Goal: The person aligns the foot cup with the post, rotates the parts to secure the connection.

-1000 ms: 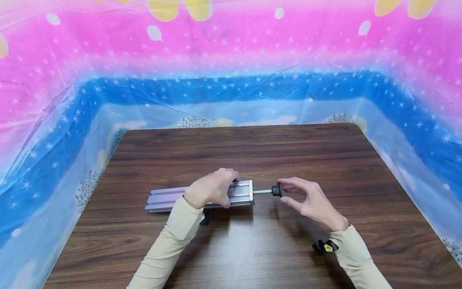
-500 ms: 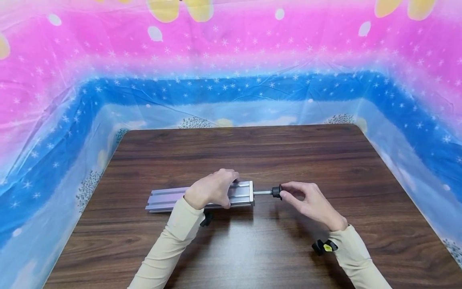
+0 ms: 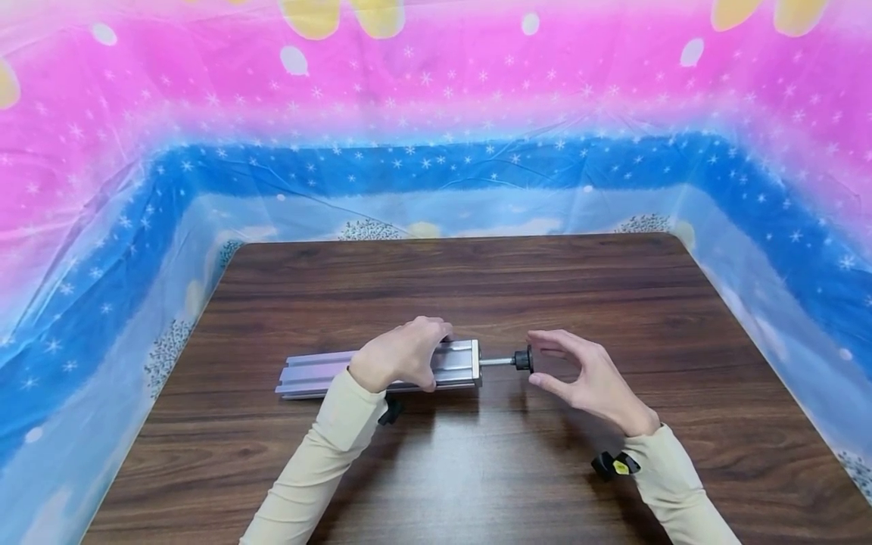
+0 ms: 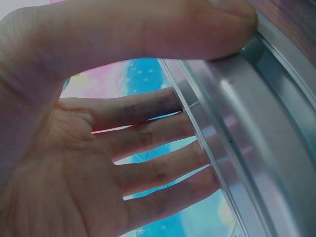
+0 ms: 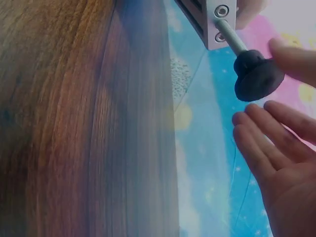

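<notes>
My left hand grips a silver aluminium profile from above, thumb on the near side and fingers over the far side. In the left wrist view the thumb lies on the grooved profile. A pale end plate caps its right end, with bolts showing in the right wrist view. A threaded rod sticks out of this plate and carries a black levelling foot with a flared round base. My right hand is spread around the foot's outer end, fingers apart from it and thumb close to its edge.
The profile lies across the middle of a dark wood-grain table. A pink and blue snowflake-patterned cloth hangs behind the table and along both sides. A black strap mount sits at the right wrist.
My right fingers closed on the levelling foot half a second ago and have since spread off it again. The left hand and the profile have stayed in place.
</notes>
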The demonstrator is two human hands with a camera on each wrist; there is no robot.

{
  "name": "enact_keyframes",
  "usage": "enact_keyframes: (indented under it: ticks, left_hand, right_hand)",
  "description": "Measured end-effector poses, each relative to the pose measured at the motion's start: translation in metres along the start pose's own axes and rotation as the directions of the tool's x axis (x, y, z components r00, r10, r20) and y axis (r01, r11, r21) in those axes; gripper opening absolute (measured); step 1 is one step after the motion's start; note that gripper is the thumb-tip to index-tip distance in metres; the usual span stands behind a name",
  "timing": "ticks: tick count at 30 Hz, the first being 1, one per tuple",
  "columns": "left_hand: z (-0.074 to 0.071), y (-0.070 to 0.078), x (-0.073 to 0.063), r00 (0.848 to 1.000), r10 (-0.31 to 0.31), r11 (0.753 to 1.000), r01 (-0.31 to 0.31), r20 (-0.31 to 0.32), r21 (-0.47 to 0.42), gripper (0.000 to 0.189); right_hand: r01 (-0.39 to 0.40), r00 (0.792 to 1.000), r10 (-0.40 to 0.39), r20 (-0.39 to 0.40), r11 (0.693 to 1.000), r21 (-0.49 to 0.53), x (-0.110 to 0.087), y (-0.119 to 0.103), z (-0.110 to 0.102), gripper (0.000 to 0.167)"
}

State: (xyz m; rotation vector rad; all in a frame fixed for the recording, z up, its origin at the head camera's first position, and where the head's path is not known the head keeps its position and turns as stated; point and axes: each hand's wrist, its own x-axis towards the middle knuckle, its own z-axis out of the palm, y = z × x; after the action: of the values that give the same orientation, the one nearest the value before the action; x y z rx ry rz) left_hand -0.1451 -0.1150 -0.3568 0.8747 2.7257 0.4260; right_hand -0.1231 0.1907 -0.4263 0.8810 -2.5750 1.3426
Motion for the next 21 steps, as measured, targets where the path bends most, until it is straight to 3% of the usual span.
enact_keyframes:
  ticks: [4, 8, 14, 21]
  left_hand:
    - [0.0002, 0.0004, 0.0005, 1.0, -0.013, 1.0, 0.013, 0.003, 0.001, 0.054]
    - [0.0004, 0.001, 0.001, 1.0, -0.025, 1.0, 0.025, 0.015, -0.002, 0.055]
    - [0.0009, 0.001, 0.0009, 0.999, -0.038, 0.999, 0.038, 0.033, -0.005, 0.054]
    - [0.0009, 0.0014, 0.0013, 0.999, -0.026, 1.0, 0.026, 0.028, -0.002, 0.05]
  right_hand:
    - [0.081, 0.997, -0.081, -0.002, 0.996, 0.025, 0.0003, 0.0018, 0.0014, 0.061]
    - [0.106, 0.994, -0.106, -0.005, 0.994, 0.012, 0.0012, 0.0031, 0.0027, 0.06]
    - [0.075, 0.997, -0.075, -0.002, 0.996, -0.046, 0.0015, 0.0016, 0.0024, 0.052]
    - [0.001, 1.0, 0.0, 0.017, 0.999, -0.035, 0.0016, -0.0008, 0.0028, 0.043]
